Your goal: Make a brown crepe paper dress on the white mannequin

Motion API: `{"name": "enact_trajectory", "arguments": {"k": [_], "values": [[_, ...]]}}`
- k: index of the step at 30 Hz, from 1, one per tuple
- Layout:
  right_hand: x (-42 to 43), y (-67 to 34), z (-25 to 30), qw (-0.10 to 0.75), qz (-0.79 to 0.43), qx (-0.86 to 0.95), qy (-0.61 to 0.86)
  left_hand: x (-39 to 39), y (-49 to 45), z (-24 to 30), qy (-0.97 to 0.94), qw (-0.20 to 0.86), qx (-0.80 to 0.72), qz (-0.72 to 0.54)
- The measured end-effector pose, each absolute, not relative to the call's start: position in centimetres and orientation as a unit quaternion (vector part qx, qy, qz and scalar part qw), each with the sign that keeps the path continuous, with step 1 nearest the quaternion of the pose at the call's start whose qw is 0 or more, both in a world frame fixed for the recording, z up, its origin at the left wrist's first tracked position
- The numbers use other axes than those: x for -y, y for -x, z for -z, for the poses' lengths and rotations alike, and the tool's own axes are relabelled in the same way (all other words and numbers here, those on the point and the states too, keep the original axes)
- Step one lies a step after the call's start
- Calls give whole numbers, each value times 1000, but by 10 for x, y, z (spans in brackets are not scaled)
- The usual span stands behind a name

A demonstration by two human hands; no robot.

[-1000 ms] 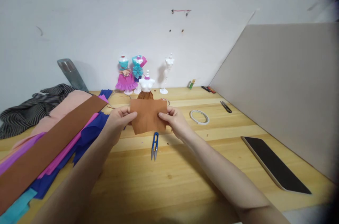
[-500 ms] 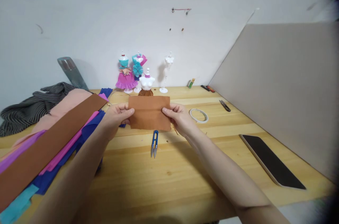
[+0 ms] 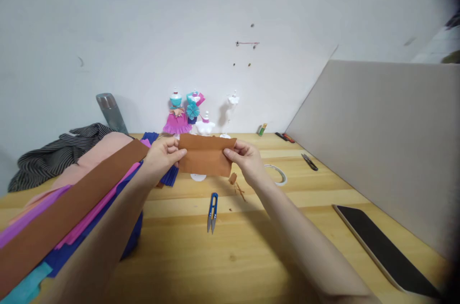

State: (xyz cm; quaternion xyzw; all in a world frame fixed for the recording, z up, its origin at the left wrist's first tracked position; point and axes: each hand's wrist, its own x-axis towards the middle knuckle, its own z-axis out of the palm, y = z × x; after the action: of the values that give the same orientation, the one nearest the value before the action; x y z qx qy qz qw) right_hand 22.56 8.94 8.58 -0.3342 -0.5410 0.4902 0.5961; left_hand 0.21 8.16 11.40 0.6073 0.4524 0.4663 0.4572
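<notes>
1. Blue thread snips (image 3: 212, 205) lie flat on the wooden table (image 3: 251, 242), nearest.
2. Left hand (image 3: 163, 154) pinches the left edge of a brown fabric piece (image 3: 205, 160); right hand (image 3: 246, 159) pinches its right edge, fabric raised above the table.
3. White tape ring (image 3: 277, 174) right of the hands.
4. Small dress forms (image 3: 187, 112) stand far, at the wall.

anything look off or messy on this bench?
Minor only: small brown scraps lie loose on the table below the right hand holding the brown cloth piece, behind the blue thread snips. Fabric strips sprawl in a heap at left. Nothing looks damaged or spilled.
</notes>
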Motion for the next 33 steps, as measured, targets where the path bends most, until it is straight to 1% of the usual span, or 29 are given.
{"name": "enact_trajectory", "arguments": {"k": [6,10,14,17,26,29,33], "values": [[-99,-227,-83,593,-515,530,319,-94,-4,-111,-588,525,-361,-498],[-103,-227,-84,576,-520,544,317,-101,-6,-114,-591,538,-343,-493],[-108,-228,-85,607,-525,508,314,-107,-7,-110,-562,553,-320,-525],[-110,-228,-84,609,-553,480,305,-112,-8,-103,-543,573,-293,-540],[-116,-234,-78,626,-578,421,310,-116,-17,-94,-499,573,-295,-579],[-117,-236,-76,617,-585,424,312,-115,-17,-91,-494,567,-298,-588],[-115,-236,-78,603,-614,409,303,-114,-12,-89,-525,544,-324,-569]]}}
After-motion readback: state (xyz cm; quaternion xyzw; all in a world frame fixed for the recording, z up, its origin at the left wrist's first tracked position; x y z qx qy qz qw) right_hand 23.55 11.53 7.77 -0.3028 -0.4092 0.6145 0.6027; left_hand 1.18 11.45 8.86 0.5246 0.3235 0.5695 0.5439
